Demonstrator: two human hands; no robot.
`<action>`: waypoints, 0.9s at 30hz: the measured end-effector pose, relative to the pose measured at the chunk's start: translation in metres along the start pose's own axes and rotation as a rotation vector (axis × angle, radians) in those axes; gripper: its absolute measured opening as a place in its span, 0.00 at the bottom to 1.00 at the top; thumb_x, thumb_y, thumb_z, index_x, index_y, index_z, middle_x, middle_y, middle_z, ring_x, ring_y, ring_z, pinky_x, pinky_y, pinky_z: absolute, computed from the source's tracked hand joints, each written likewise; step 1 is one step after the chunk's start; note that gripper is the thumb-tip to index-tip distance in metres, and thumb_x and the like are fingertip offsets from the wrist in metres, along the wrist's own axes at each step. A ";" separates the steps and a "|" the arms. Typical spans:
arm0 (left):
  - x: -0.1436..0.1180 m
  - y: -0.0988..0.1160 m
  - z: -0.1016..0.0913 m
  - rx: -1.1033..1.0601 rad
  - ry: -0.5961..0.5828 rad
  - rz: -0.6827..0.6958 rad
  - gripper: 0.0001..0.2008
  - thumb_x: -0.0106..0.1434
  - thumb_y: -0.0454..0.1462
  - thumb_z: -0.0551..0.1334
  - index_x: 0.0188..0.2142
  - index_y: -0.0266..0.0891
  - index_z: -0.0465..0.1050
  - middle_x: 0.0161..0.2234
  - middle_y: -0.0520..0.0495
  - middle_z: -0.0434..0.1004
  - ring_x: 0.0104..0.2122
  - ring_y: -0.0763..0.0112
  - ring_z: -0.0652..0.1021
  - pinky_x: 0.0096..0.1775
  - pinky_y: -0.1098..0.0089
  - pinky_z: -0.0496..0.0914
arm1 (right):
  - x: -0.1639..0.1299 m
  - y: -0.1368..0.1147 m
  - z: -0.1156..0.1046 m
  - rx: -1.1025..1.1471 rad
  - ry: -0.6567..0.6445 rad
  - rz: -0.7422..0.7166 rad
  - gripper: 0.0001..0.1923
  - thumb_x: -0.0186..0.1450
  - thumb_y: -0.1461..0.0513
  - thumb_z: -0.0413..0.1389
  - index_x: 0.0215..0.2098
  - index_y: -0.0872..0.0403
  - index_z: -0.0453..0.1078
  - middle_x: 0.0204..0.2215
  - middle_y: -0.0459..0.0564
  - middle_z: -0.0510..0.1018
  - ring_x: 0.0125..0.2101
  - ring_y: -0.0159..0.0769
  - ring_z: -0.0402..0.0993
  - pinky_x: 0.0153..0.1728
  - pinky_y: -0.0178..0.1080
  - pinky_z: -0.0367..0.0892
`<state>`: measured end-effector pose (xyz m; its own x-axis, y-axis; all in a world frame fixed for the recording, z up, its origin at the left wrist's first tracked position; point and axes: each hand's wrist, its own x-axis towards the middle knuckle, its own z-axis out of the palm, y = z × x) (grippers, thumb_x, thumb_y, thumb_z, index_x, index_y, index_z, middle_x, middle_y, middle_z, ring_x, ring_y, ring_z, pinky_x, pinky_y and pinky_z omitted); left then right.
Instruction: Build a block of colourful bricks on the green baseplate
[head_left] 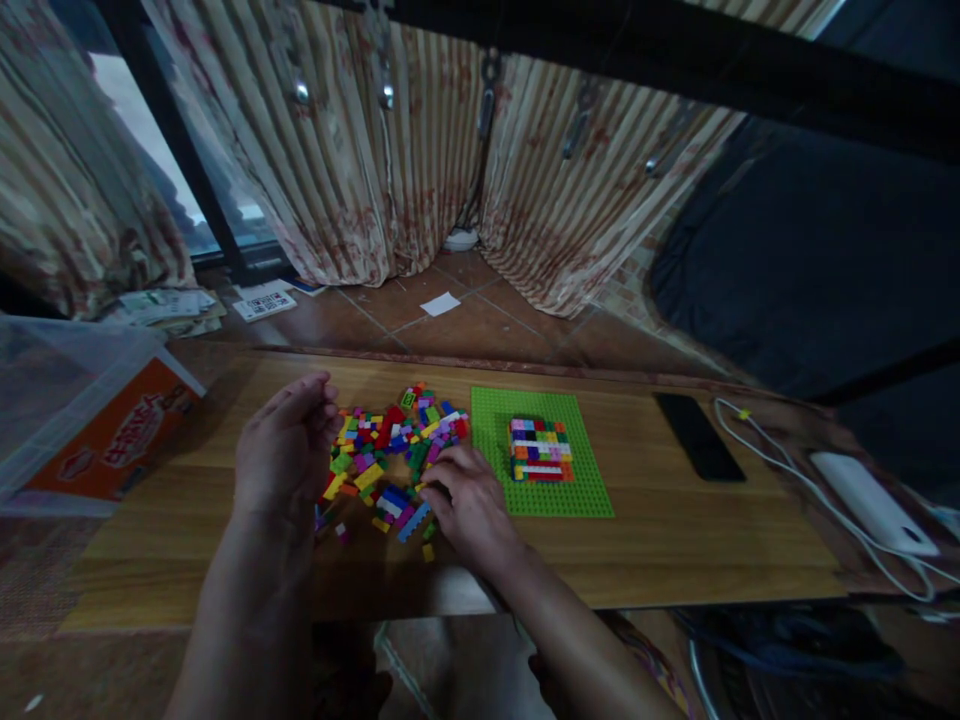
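Loose toy building bricks [390, 430] in many colours lie in a pile on the wooden table. My left hand [281, 440] is raised over the pile's left side, palm turned inward and fingers curled together; what they hold, if anything, is hidden. At the pile's right edge, my right hand [469, 495] reaches down with thumb and forefinger pinched near a small yellow piece. Whether that piece is gripped is too small to tell. Just right of this hand lies a green studded baseplate [592, 490], bearing a multicoloured block of joined bricks [540, 450].
A clear plastic box [82, 345] with an orange label stands at the table's left end. To the right lie a black phone [699, 436], a white power bank [874, 503] and a white cable [795, 465]. Curtains [420, 150] hang beyond the table [645, 560].
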<state>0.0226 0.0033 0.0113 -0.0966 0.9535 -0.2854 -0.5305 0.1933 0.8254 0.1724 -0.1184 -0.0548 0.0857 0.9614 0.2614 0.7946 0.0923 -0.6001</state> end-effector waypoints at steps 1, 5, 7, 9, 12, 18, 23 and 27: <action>0.000 0.000 0.000 0.007 -0.004 -0.006 0.06 0.53 0.26 0.61 0.32 0.30 0.74 0.24 0.52 0.73 0.20 0.83 0.71 0.23 0.84 0.67 | 0.000 0.001 0.000 0.004 0.000 -0.006 0.02 0.63 0.64 0.60 0.34 0.51 0.75 0.39 0.49 0.75 0.43 0.39 0.69 0.47 0.42 0.65; -0.003 -0.001 0.003 0.052 -0.025 -0.035 0.07 0.54 0.27 0.61 0.33 0.31 0.74 0.24 0.52 0.73 0.21 0.82 0.71 0.23 0.84 0.68 | 0.001 0.003 0.004 -0.001 -0.013 -0.038 0.03 0.64 0.65 0.59 0.32 0.53 0.74 0.38 0.50 0.75 0.42 0.39 0.69 0.46 0.42 0.65; -0.005 -0.002 0.006 0.075 -0.036 -0.046 0.07 0.53 0.27 0.61 0.33 0.31 0.74 0.24 0.52 0.73 0.20 0.82 0.71 0.24 0.83 0.68 | 0.002 0.002 0.004 0.006 -0.004 -0.060 0.03 0.65 0.65 0.58 0.32 0.53 0.73 0.38 0.50 0.75 0.42 0.39 0.68 0.45 0.42 0.65; -0.006 -0.003 0.008 0.091 -0.043 -0.053 0.08 0.52 0.26 0.61 0.33 0.31 0.74 0.24 0.52 0.73 0.20 0.83 0.71 0.24 0.83 0.68 | 0.003 -0.001 0.000 0.037 0.033 -0.079 0.04 0.66 0.64 0.57 0.33 0.54 0.72 0.38 0.50 0.75 0.42 0.38 0.69 0.46 0.42 0.65; -0.006 -0.007 0.010 0.106 -0.090 -0.052 0.09 0.50 0.27 0.63 0.34 0.31 0.75 0.24 0.52 0.73 0.21 0.82 0.71 0.25 0.83 0.68 | 0.000 -0.003 -0.018 0.106 0.124 -0.074 0.05 0.68 0.63 0.55 0.34 0.53 0.71 0.38 0.50 0.76 0.42 0.37 0.69 0.45 0.40 0.65; -0.023 -0.030 0.023 0.213 -0.209 -0.059 0.10 0.47 0.35 0.69 0.31 0.36 0.77 0.26 0.51 0.75 0.23 0.79 0.72 0.26 0.79 0.67 | -0.028 0.040 -0.080 0.133 0.305 0.157 0.07 0.68 0.58 0.54 0.35 0.51 0.71 0.35 0.48 0.77 0.37 0.36 0.73 0.39 0.39 0.67; -0.062 -0.066 0.044 0.477 -0.491 -0.094 0.11 0.53 0.40 0.66 0.35 0.37 0.77 0.28 0.49 0.77 0.26 0.75 0.73 0.28 0.75 0.67 | -0.053 0.093 -0.120 0.019 0.372 0.388 0.13 0.65 0.51 0.55 0.35 0.52 0.74 0.31 0.50 0.80 0.31 0.39 0.75 0.33 0.39 0.67; -0.079 -0.099 0.051 0.666 -0.688 -0.107 0.12 0.56 0.40 0.62 0.38 0.37 0.76 0.26 0.51 0.74 0.25 0.74 0.73 0.28 0.73 0.66 | -0.059 0.104 -0.126 -0.016 0.290 0.363 0.13 0.65 0.52 0.54 0.34 0.51 0.75 0.32 0.51 0.81 0.31 0.40 0.76 0.34 0.40 0.68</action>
<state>0.1258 -0.0790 -0.0224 0.5521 0.8090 -0.2016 0.0992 0.1763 0.9793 0.3262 -0.1984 -0.0373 0.5225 0.8187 0.2383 0.6910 -0.2429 -0.6808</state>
